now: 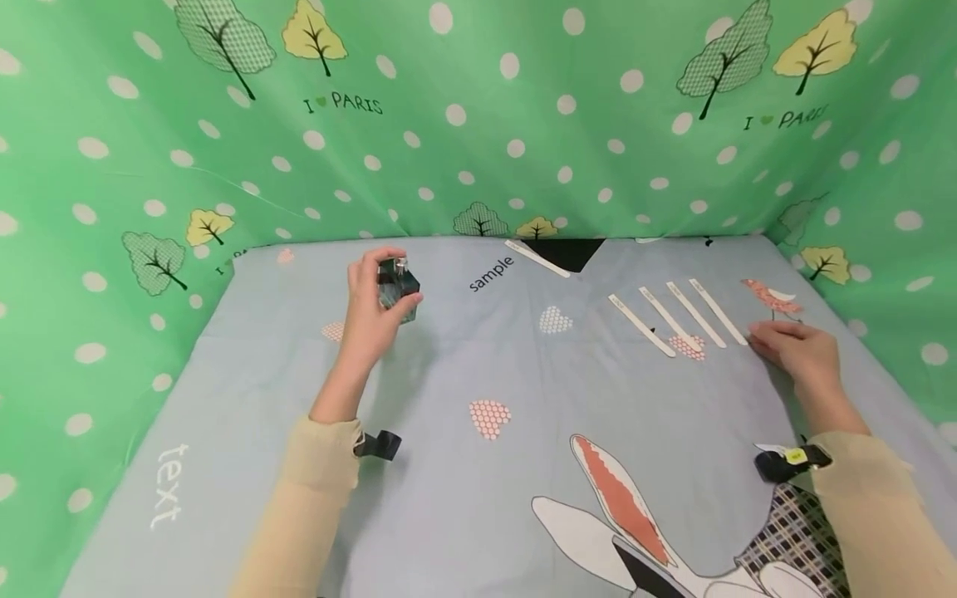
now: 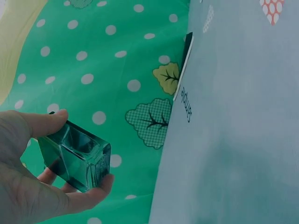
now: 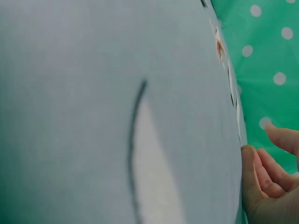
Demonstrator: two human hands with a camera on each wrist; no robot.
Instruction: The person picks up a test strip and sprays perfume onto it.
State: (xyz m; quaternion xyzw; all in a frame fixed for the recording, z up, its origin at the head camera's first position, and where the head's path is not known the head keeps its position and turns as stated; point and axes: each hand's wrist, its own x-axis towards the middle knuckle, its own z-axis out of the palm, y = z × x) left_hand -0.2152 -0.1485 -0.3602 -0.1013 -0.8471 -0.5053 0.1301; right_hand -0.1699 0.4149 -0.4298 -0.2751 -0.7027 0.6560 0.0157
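My left hand holds a green glass perfume bottle above the back left of the table, its small spray top showing. In the left wrist view, thumb and fingers grip opposite sides of the bottle. Over on the right, my right hand rests low at the table, fingertips right at the near end of the rightmost white paper strip. The right wrist view shows its index finger standing apart from the thumb. Several such strips lie side by side at a slant.
Another white strip lies at the back by a black printed patch. A blue-grey cloth printed with hearts, words and a rabbit covers the table. Behind it and at the sides hangs a green dotted curtain.
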